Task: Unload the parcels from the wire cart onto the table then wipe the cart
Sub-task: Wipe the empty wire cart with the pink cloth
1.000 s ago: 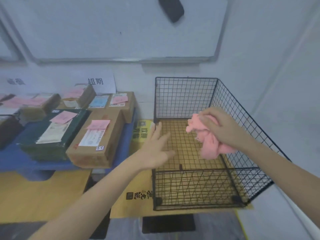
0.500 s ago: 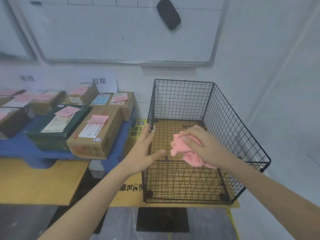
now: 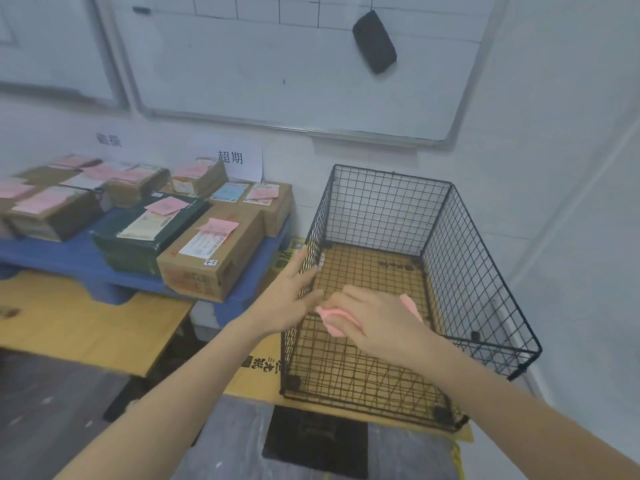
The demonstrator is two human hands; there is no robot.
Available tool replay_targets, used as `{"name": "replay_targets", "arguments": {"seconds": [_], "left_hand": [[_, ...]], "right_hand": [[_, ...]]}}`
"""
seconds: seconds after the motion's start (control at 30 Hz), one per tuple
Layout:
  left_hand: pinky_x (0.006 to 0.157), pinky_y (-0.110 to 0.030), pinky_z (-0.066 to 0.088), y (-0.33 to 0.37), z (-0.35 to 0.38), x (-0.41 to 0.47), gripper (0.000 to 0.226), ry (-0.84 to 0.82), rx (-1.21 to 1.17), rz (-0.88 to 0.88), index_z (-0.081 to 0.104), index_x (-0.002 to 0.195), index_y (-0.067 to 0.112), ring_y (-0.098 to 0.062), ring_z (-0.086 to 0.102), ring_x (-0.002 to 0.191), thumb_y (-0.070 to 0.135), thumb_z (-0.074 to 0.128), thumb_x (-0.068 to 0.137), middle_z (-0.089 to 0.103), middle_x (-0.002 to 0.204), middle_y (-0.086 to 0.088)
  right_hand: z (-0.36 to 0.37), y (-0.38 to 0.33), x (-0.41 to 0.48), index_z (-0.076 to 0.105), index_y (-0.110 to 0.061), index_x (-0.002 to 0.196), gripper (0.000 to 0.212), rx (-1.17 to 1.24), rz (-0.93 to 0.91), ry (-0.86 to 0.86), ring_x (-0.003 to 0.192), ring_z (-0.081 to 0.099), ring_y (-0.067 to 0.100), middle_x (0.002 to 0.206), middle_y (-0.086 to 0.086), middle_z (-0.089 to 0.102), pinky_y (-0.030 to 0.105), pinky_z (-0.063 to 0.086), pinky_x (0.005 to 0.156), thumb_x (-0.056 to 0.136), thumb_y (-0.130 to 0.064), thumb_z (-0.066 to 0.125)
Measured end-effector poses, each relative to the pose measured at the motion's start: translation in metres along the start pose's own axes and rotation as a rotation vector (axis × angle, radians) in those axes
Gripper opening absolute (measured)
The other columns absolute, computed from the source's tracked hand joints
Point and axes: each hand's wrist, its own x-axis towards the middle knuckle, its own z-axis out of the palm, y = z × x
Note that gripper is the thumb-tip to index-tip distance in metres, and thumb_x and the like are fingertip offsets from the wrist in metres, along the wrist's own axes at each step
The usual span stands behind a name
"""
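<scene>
Your right hand (image 3: 377,323) has dropped from mid-cart to the near-left wall of the wire cart (image 3: 467,271), fingers curled over the pink cloth (image 3: 330,320) (mostly hidden beneath). Your left hand (image 3: 291,299), fingers straight, braces that wall outside. The parcels (image 3: 211,258) sit left of the cart; wiping looks underway.

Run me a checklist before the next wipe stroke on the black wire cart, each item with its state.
1. Inside of the black wire cart free of parcels: ok, only bare mesh floor shows.
2. The brown cardboard parcels clear of the cart: ok, they sit on the blue platform beside it.
3. Grip on the pink cloth: ok, the right hand holds it at the cart's near-left corner.
4. Cart steadied: ok, the left hand lays straight fingers on the left wall.
5. Cloth clean or damp enough: cannot tell.
</scene>
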Motion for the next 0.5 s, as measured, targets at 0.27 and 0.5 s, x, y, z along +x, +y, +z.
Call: {"name": "replay_targets", "arguments": {"seconds": [0.27,0.5], "left_hand": [[0.096,0.005,-0.011,-0.007,-0.002,0.002,0.048,-0.037,0.074,0.0,0.039,0.145,0.009,0.003,-0.011,0.138,0.006,0.043,0.098,-0.008,0.161,0.001],[0.106,-0.007,-0.004,-0.006,-0.01,0.001,0.05,-0.099,0.121,-0.018,0.036,0.147,0.007,0.008,-0.013,0.135,-0.001,0.035,0.097,-0.01,0.161,0.004]], "right_hand": [[0.009,0.005,0.009,0.051,-0.03,0.123,0.038,-0.049,-0.052,-0.003,0.094,0.061,0.012,0.11,-0.01,0.06,0.034,0.054,0.078,0.097,-0.054,0.036],[-0.001,0.018,-0.008,0.051,-0.031,0.129,0.04,-0.052,-0.071,0.012,0.099,0.058,0.005,0.116,-0.015,0.058,0.024,0.049,0.08,0.096,-0.052,0.04]]}}
